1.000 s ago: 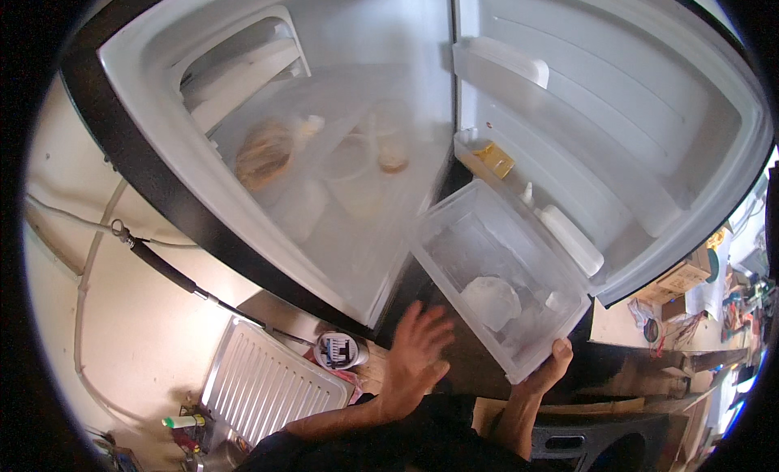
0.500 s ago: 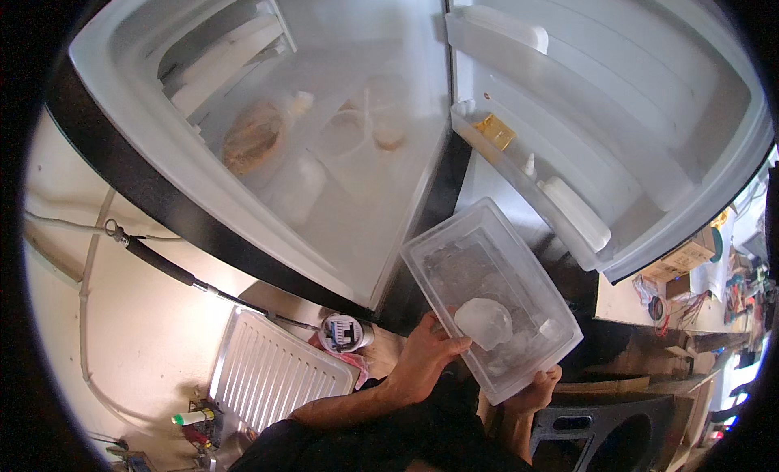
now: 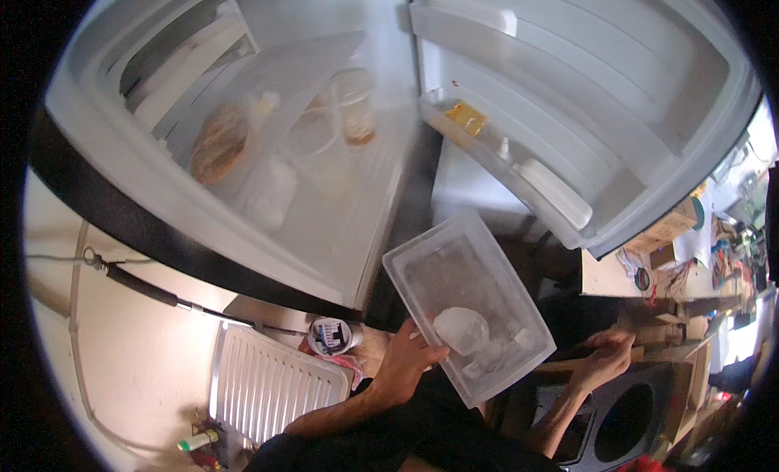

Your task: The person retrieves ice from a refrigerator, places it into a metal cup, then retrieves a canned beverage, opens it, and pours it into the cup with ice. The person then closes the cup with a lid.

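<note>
So the clear plastic bin (image 3: 434,277) is right in front of the open freezer (image 3: 324,253), round icy chunk (image 3: 461,331) inside. Left hand (image 3: 404,363) has its fingers clamped on the near-left rim. Right hand (image 3: 607,355) is apart from it, fingers curled, too blurry to tell if they're pinching anything.

Kitchen-like area: open refrigerator (image 3: 324,22), ribbed metal drainboard (image 3: 280,383), cluttered worktop (image 3: 602,276).
</note>
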The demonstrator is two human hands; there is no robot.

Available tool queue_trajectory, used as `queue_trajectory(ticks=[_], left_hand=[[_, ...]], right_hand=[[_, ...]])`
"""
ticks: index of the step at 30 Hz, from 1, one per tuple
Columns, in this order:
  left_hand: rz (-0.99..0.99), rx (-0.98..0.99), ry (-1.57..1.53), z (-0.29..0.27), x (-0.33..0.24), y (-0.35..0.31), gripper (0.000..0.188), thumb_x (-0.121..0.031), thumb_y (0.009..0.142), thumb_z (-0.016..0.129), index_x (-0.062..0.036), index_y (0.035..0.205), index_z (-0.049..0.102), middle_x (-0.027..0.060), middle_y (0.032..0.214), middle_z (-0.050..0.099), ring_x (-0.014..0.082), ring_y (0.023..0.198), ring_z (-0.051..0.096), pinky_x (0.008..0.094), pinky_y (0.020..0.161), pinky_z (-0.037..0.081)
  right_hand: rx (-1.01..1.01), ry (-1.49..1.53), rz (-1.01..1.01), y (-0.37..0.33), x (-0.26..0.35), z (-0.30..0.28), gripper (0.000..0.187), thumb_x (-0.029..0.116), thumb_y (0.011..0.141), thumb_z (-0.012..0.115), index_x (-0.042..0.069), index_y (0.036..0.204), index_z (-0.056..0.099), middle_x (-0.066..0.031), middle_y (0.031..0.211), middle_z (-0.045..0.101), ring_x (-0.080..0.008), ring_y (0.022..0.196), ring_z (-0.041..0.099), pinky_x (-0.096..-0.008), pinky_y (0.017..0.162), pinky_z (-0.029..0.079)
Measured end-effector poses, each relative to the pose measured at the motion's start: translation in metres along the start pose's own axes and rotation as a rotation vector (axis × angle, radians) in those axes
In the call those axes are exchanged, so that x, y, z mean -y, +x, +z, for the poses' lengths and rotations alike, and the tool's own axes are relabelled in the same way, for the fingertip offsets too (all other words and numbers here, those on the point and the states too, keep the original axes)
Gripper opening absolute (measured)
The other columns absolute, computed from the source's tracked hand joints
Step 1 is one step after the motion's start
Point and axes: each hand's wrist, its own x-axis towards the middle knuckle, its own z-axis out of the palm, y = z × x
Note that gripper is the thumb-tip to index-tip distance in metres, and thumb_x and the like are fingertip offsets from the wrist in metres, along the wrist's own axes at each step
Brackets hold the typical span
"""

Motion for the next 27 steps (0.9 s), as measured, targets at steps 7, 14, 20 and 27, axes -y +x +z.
queue_trajectory(ticks=[7, 14, 20, 27], left_hand=[[-0.266, -0.027, -0.814, -0.001, 0.045, -0.01, 0.064, -0.003, 0.078, 0.065, 0.0025, 0.137, 0.042, 0.0172, 0.133, 0.052, 0.033, 0.123, 0.052, 0.0464, 0.107, 0.04], [-0.293, 0.14, -0.899, 0.016, 0.064, 0.003, 0.068, 0.002, 0.077, 0.059, 0.0021, 0.141, 0.035, 0.0164, 0.134, 0.049, 0.03, 0.124, 0.051, 0.045, 0.108, 0.041], [-0.354, 0.353, -0.806, 0.031, 0.082, 0.009, 0.067, 0.001, 0.076, 0.06, 0.0017, 0.139, 0.038, 0.0162, 0.129, 0.051, 0.0294, 0.121, 0.053, 0.0441, 0.105, 0.044], [-0.461, 0.549, -0.718, 0.058, 0.086, -0.009, 0.065, -0.004, 0.076, 0.065, 0.0003, 0.135, 0.039, 0.015, 0.124, 0.053, 0.0266, 0.114, 0.056, 0.0423, 0.097, 0.048]], right_hand=[[0.051, -0.101, -0.359, 0.132, 0.009, 0.096, 0.037, 0.023, 0.103, 0.043, 0.0, 0.131, 0.044, -0.016, 0.128, 0.052, -0.0245, 0.121, 0.048, -0.0373, 0.104, 0.036], [0.129, -0.097, -0.389, 0.177, 0.033, 0.145, 0.075, 0.04, 0.094, 0.061, -0.007, 0.145, 0.031, -0.0296, 0.14, 0.047, -0.0346, 0.131, 0.047, -0.0394, 0.11, 0.035], [0.247, -0.077, -0.261, 0.142, 0.045, 0.132, 0.081, 0.045, 0.091, 0.065, -0.01, 0.14, 0.033, -0.0348, 0.131, 0.05, -0.0422, 0.124, 0.052, -0.0438, 0.106, 0.04], [0.351, -0.262, -0.346, 0.081, 0.079, 0.1, 0.095, 0.054, 0.086, 0.068, -0.015, 0.137, 0.027, -0.0401, 0.122, 0.052, -0.0484, 0.116, 0.055, -0.0475, 0.1, 0.044]])
